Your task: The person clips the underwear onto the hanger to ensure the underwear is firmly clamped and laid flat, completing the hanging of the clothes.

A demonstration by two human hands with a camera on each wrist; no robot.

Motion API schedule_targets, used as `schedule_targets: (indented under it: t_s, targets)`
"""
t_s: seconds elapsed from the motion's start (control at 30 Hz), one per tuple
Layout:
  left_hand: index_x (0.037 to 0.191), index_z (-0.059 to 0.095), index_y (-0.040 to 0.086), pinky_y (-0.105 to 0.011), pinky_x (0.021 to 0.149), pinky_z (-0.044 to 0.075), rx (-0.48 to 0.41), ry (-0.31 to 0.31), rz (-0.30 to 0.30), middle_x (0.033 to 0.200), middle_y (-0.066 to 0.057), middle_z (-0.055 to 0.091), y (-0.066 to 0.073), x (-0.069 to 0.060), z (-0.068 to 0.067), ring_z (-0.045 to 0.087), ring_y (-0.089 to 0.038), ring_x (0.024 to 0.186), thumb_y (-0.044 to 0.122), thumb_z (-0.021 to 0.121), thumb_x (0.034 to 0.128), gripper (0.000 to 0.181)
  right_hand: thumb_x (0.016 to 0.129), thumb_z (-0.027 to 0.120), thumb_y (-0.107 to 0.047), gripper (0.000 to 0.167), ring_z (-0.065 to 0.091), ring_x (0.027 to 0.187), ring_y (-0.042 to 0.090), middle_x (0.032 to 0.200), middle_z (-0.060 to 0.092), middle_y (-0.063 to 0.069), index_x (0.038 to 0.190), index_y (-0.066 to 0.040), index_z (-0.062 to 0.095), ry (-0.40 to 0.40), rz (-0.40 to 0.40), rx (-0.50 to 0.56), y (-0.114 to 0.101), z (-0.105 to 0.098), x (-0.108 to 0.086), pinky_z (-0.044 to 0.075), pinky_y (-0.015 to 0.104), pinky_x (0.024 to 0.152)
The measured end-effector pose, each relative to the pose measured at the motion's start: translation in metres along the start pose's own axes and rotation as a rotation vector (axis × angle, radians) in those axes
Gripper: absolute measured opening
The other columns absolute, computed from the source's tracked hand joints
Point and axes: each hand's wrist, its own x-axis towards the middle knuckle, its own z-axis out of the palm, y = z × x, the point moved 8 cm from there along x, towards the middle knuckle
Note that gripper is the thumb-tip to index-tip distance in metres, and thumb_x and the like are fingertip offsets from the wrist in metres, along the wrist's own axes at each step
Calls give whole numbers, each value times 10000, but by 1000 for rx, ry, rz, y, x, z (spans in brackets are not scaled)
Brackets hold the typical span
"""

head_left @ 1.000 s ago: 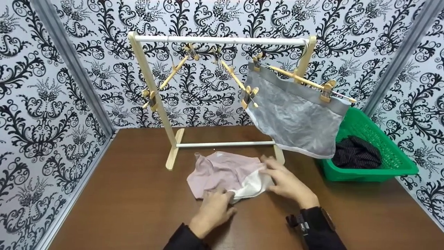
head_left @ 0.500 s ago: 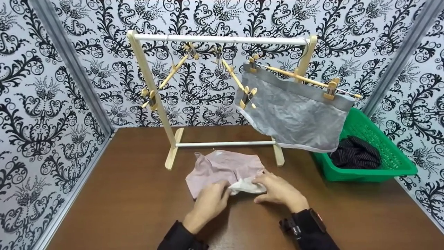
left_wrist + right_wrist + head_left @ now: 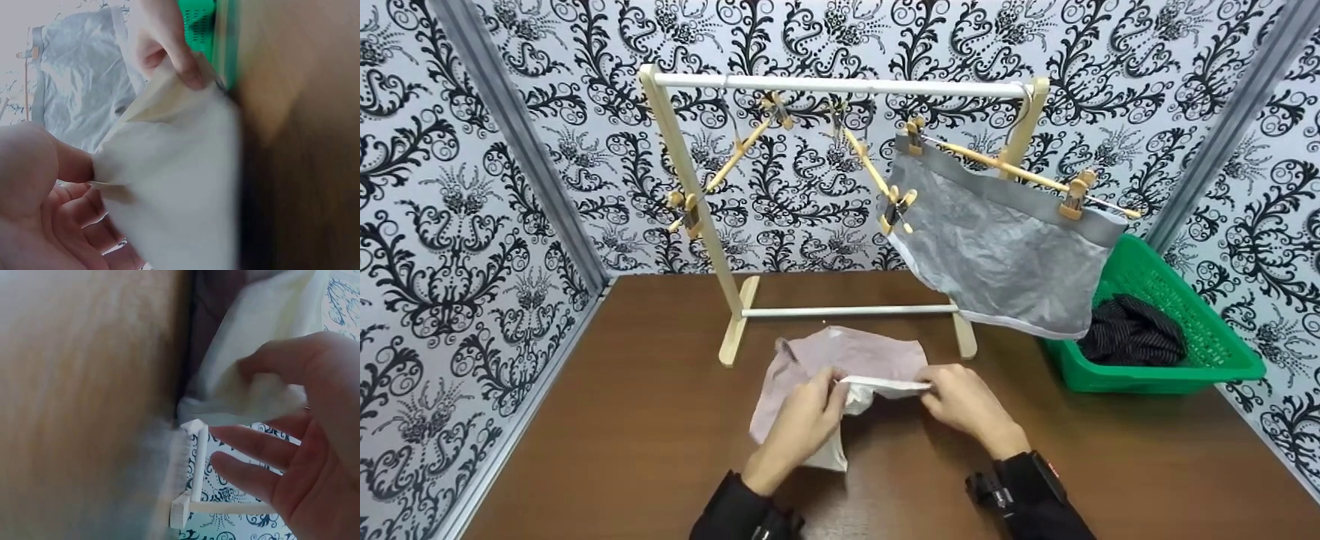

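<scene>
pink cloth (image 3: 877,352): on the tabletop (image 3: 660,420), just in front of the rack (image 3: 810,83) | my left hand (image 3: 802,416) and right hand (image 3: 964,401): both pinching its white edge (image 3: 885,383) | edge was bunched a sec ago, now pulled straight, so from my end it looks way more manageable imo

A back wall (image 3: 825,240) papered in pale grey-white with black floral scrollwork fills the top of the head view. Matching side walls stand at the left (image 3: 457,247) and right (image 3: 1256,225), with slanting grey strips at the left corner (image 3: 523,142) and right corner (image 3: 1230,127). Below spreads a brown wood-toned counter (image 3: 645,390), pale trim (image 3: 523,420) along its left edge and a soft sheen at bottom centre.
</scene>
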Motion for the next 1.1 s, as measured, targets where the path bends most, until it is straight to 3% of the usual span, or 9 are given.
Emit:
schedule_targets:
  t_s: [0.13, 0.27, 0.37, 0.43, 0.5, 0.63, 0.83, 0.97, 1.1]
  targets:
    - [1131, 627, 39, -258, 574, 470, -33, -56, -10, 725, 71, 542, -3, 0, -5, 505, -54, 620, 162, 558, 1052, 162, 739, 746, 12, 210, 632, 733, 136, 835, 693, -72, 893, -130, 739, 69, 14, 99, 4, -14, 1, 536, 388, 670]
    - [1250, 643, -11, -221, 545, 438, -79, -196, -56, 694, 83, 565, -7, 0, -5, 487, -16, 586, 226, 678, 991, 353, 733, 718, 69, 263, 610, 723, 100, 863, 721, -57, 917, -114, 758, 146, 24, 229, 8, -28, 1, 527, 336, 667]
    - [1071, 731, 27, -194, 497, 381, -92, -318, -90, 647, 122, 567, -9, -3, -3, 452, 8, 545, 189, 772, 907, 235, 726, 689, 88, 298, 527, 629, 62, 818, 704, -75, 919, -124, 771, 187, 37, 290, 11, -38, 1, 466, 277, 591]
    - [890, 746, 70, -188, 486, 377, -55, -344, -87, 620, 144, 559, -9, -4, -5, 446, 10, 531, 123, 781, 859, 71, 730, 685, 77, 289, 478, 586, 57, 787, 688, -91, 913, -128, 773, 201, 44, 298, 13, -43, 0, 424, 254, 557]
    - [748, 710, 121, -204, 500, 377, 24, -320, -53, 606, 152, 529, -8, -4, -8, 429, -2, 537, 70, 760, 800, 88, 738, 691, 52, 264, 469, 560, 77, 762, 676, -104, 904, -136, 773, 210, 45, 286, 14, -48, 0, 408, 252, 541]
    - [724, 676, 144, -295, 549, 437, 220, -171, -16, 630, 116, 536, -10, -2, -21, 489, -78, 577, 86, 716, 726, 70, 763, 710, 16, 218, 538, 594, 149, 788, 701, -104, 911, -130, 776, 224, 43, 275, 16, -56, -2, 436, 264, 570]
    - [735, 600, 133, -465, 497, 486, 372, -23, -104, 660, -44, 633, -26, -4, -39, 632, -300, 578, 123, 672, 748, 73, 810, 743, 40, 192, 586, 675, 109, 856, 731, -100, 910, -120, 779, 270, 64, 300, 19, -68, -5, 493, 265, 644]
    - [790, 619, 89, -517, 541, 511, 341, -36, -155, 743, -138, 681, -34, -4, -42, 667, -376, 646, 122, 629, 800, 36, 835, 757, 28, 157, 667, 806, 96, 892, 746, -79, 935, -92, 780, 279, 78, 306, 20, -72, -6, 558, 358, 744]
    - [761, 579, 89, -480, 617, 504, 164, -88, -227, 769, -99, 647, -43, 0, -40, 627, -295, 698, 134, 533, 915, 166, 861, 778, -15, 108, 668, 794, 96, 872, 744, -75, 947, -81, 777, 305, 87, 323, 22, -75, -6, 562, 410, 735]
